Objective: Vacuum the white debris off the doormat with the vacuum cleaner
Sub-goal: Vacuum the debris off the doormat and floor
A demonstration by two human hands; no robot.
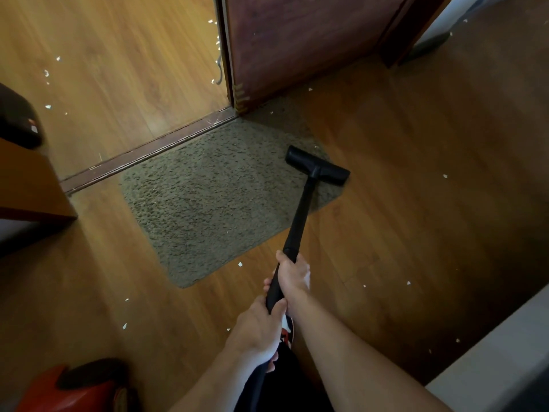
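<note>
Fingers (pixel 279 306) of both hands curl round the black wand (pixel 300 215); right hand (pixel 292 275) leads, left hand (pixel 261 331) nearer the body | nozzle (pixel 318 168) sits on the doormat (pixel 214 197) at its right edge, ahead of the hands; wand's length points away | most of the mat lies left of the nozzle

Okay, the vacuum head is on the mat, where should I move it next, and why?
Probably nudge the vacuum head slightly forward: it sits at the right edge of the doormat, and a white speck lies just beyond it. The left hand and right hand grip the wand.
</note>
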